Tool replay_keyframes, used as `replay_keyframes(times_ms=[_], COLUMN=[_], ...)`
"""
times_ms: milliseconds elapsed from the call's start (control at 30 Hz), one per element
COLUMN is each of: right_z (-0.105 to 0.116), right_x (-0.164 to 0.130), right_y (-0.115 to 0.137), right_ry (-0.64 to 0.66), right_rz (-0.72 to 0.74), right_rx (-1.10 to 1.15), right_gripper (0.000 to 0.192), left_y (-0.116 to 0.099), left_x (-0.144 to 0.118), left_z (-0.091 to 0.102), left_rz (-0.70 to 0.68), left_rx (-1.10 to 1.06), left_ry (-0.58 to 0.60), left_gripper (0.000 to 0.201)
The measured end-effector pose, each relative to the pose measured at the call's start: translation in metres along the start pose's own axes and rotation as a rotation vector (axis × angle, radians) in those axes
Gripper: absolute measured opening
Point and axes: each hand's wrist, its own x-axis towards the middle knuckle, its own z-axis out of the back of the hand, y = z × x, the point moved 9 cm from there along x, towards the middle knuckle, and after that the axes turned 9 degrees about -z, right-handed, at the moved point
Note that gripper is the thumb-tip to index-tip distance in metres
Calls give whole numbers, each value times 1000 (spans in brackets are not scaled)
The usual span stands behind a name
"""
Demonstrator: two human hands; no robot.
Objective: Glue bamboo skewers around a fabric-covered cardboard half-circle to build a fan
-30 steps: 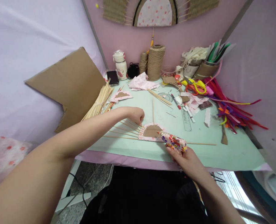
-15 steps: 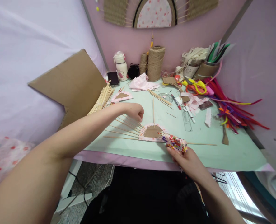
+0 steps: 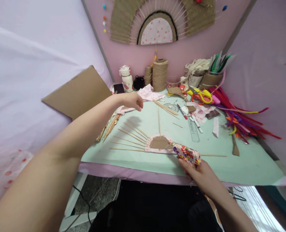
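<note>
I see the left hand (image 3: 133, 100), fingers loosely curled and empty, over the skewer bundle (image 3: 109, 126) beyond the stick fan (image 3: 143, 139), right hand (image 3: 201, 175) gripping the floral-wrapped tool (image 3: 186, 154) against the fan's near edge; a forearm sweep risks scattering loose spokes.

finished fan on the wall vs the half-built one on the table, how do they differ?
The wall fan is woven with twine between its sticks; the table fan has bare sticks. The wall fan hangs upright, full arc; the table fan lies flat with sticks mostly on its left. Both share a half-round centre with pink patterned fabric.
</note>
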Motion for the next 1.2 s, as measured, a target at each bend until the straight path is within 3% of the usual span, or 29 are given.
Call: replay_keyframes(times_ms=[233,367,1200], right_z=[-2,-1,-5], right_x=[1,1,3], right_y=[-1,1,-10], right_ry=[18,4,30], right_rz=[-16,-17,-41], right_rx=[15,7,-16], right_gripper=[38,39,40], left_y=[-33,-41,-43], left_x=[0,4,12], left_z=[-82,-112,-129], left_rz=[-248,-264,-302], left_rx=[-178,-300,-428], left_ry=[118,172,213], left_gripper=[24,22,15])
